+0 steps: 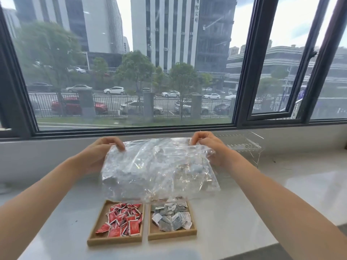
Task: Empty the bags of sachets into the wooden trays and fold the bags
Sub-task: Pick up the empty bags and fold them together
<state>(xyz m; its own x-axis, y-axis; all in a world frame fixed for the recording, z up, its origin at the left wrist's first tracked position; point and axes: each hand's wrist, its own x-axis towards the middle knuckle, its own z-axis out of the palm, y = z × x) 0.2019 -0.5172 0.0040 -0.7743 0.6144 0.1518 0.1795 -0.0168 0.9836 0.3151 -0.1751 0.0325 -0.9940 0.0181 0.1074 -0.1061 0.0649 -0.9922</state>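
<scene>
Left forearm (47, 194), right forearm (277, 199): over white counter (244, 212)
Left wooden tray (114, 241): red sachets (122, 220)
Right wooden tray (172, 235): silver sachets (172, 218)
Clear plastic bag (157, 169): above both trays
Left hand (105, 152), right hand (212, 147): each pinches a top corner

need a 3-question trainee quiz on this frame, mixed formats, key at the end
1. True or false: only the left hand holds the crumpled clear plastic bag.
2. The small sachets in the right square wooden tray are: A) red B) grey and white C) green
3. Fill in: the small red sachets lie to the ___ of that tray.
Key: 1 false, the right hand grips it too; 2 B; 3 left.
</scene>
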